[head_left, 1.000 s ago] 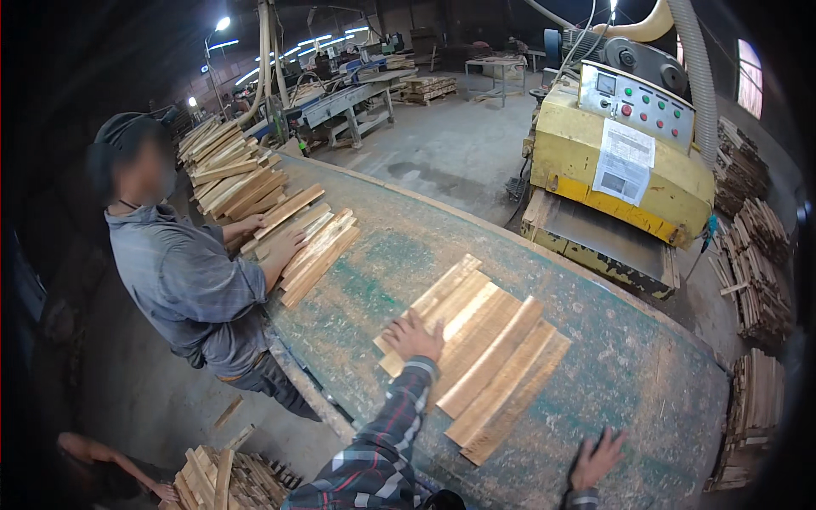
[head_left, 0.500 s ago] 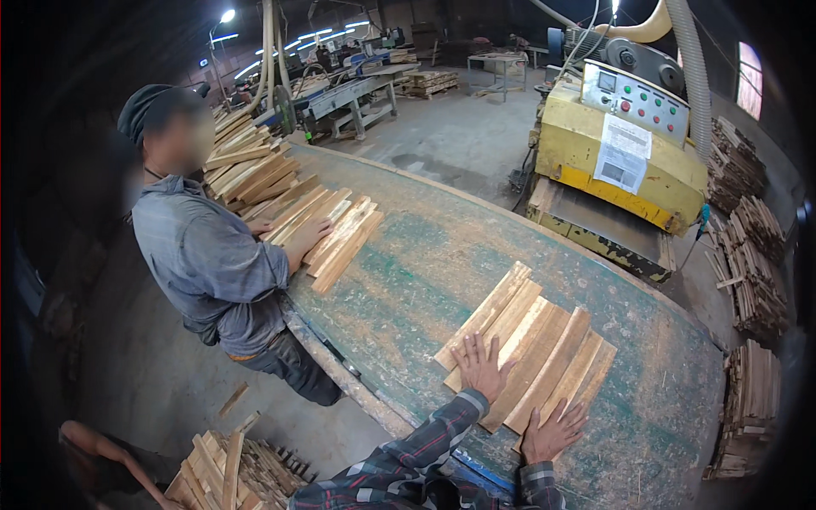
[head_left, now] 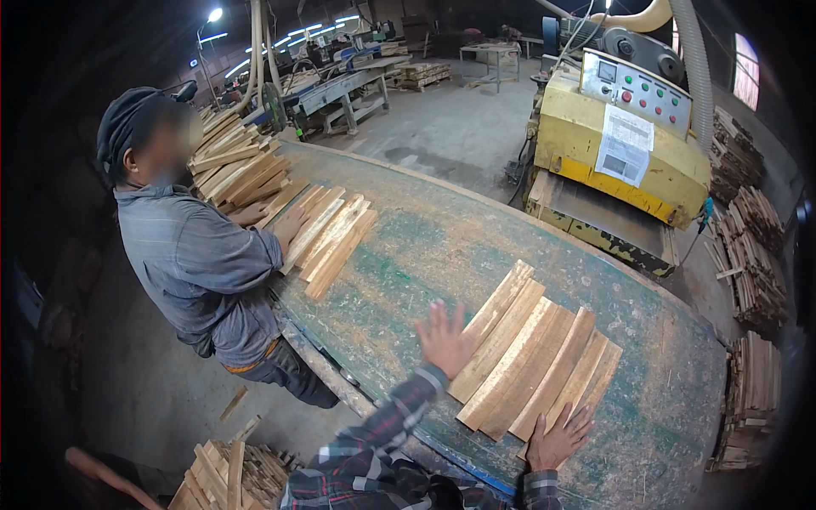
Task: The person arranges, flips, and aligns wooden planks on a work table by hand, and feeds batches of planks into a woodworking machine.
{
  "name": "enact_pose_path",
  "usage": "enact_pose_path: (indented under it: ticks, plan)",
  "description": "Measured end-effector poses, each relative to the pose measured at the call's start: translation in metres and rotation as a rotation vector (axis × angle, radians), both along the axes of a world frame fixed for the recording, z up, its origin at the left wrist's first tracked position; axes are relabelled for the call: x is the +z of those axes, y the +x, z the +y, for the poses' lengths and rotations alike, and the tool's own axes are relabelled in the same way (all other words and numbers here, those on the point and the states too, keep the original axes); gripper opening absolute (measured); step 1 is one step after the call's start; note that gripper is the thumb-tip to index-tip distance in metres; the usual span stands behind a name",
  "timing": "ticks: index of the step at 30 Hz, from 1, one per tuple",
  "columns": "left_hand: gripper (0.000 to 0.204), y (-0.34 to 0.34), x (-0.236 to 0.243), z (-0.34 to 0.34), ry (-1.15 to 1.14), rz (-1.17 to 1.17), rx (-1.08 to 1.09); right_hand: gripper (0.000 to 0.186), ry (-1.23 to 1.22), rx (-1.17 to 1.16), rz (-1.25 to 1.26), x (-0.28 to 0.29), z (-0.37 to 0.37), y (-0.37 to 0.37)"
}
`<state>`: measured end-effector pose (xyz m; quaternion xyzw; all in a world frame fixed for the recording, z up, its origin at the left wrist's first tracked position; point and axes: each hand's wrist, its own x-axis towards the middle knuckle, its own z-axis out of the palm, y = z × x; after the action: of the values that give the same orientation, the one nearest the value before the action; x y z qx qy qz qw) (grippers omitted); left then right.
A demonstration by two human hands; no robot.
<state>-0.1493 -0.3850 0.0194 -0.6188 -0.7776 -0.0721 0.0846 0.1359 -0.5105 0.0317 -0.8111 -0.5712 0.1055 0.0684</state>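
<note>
Several wooden slats (head_left: 534, 361) lie side by side in a slanting row on the worn green table (head_left: 408, 263). My left hand (head_left: 445, 340) is at the row's left edge with its fingers spread, slightly blurred; whether it touches the leftmost slat I cannot tell. At the near end of the rightmost slats my right hand (head_left: 558, 437) lies with fingers stretched out, partly over the wood. Neither hand grips anything.
A co-worker (head_left: 200, 229) stands at the left, hands on another row of slats (head_left: 327, 238). A big slat pile (head_left: 234, 161) lies beyond. The yellow machine (head_left: 625, 144) stands past the table's far edge. Stacked wood (head_left: 752, 408) lines the right; more (head_left: 225, 472) lies lower left, near another person's arm (head_left: 110, 480).
My left hand has lifted off the slats and moved left, past the row's edge. My right hand stays near the right end. The co-worker's hands have shifted left along their slats.
</note>
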Motion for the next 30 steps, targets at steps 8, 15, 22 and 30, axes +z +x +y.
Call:
enact_pose_path:
  ticks: [8,15,22,30]
  plan:
    - [0.072,-0.214,0.028,0.059,0.083,0.046,0.250,0.069,0.036,-0.007,-0.012,-0.008,0.004,0.000]
    - [0.076,-0.314,0.010,0.081,-0.179,-0.028,0.387,0.062,0.047,-0.034,0.031,-0.011,0.008,-0.001]
    - [0.092,-0.233,-0.001,0.078,-0.284,-0.176,0.384,0.061,0.048,-0.027,-0.016,-0.009,0.011,0.000]
    - [0.089,-0.095,-0.002,0.048,-0.292,-0.167,0.161,0.057,0.107,-0.036,-0.069,-0.019,0.008,0.003]
